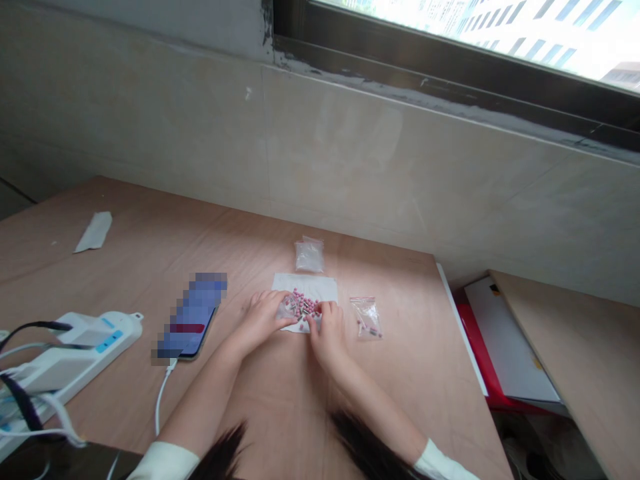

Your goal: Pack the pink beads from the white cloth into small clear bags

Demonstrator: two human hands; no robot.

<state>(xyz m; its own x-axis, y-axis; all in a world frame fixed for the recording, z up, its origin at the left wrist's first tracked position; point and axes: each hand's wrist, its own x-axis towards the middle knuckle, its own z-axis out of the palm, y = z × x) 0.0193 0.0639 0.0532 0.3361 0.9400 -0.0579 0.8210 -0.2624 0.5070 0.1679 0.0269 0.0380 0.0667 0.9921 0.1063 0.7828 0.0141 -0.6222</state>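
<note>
On a white paper sheet (325,285) lies a heap of small pink and silvery pieces (303,303). My left hand (265,316) is closed on a small clear bag (286,309) at the heap's left side. At the right edge of the heap, my right hand (329,330) has its fingers bent together and touches the pieces; what is between its fingertips is too small to name. A clear zip bag with a few pink and dark pieces (367,320) lies to the right of the sheet. Behind the sheet are stacked clear bags (309,255).
A phone (193,320) with a white cable lies left of my hands on the wooden table (240,247). A power strip (100,343) with plugs and cables fills the lower left. A white scrap (94,231) is at the far left. A wall and window stand behind.
</note>
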